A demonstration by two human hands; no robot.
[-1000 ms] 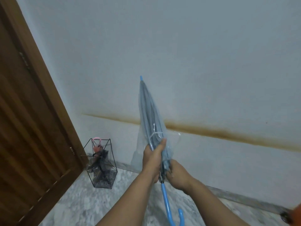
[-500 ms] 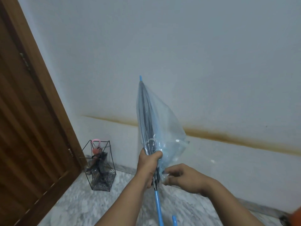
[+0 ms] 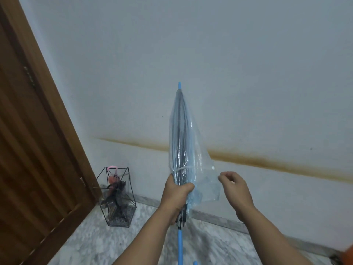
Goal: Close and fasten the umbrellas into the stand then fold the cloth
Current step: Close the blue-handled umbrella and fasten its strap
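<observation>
While the left hand [image 3: 176, 196] grips the gathered ribs and canopy of the clear umbrella [image 3: 181, 150], fingers and thumb curled round the bundle near its lower end, the umbrella points upward with its blue tip [image 3: 179, 85] against the white wall [image 3: 229, 64]. Its blue shaft [image 3: 180, 245] runs down from below the fist to the bottom edge of the view, where a bit of the blue hooked handle [image 3: 195, 262] shows. A loose flap of transparent canopy [image 3: 202, 175] spreads out to the right of the bundle, and a thin white strap [image 3: 194, 167] with a small round snap crosses it.

The right hand [image 3: 235, 190] is raised just right of that flap, fingers curled with thumb and forefinger pinched together near the flap's edge; whether they hold the thin plastic or the strap end I cannot tell.

Down by the wall, beside the brown wooden door [image 3: 34, 159], stands the black wire umbrella stand [image 3: 117, 197] on the marbled floor [image 3: 95, 241]. It holds a dark folded umbrella [image 3: 114, 194] with a pink hooked handle [image 3: 112, 167]. A brownish stain line [image 3: 267, 161] runs along the wall. No writing or label is readable anywhere.
</observation>
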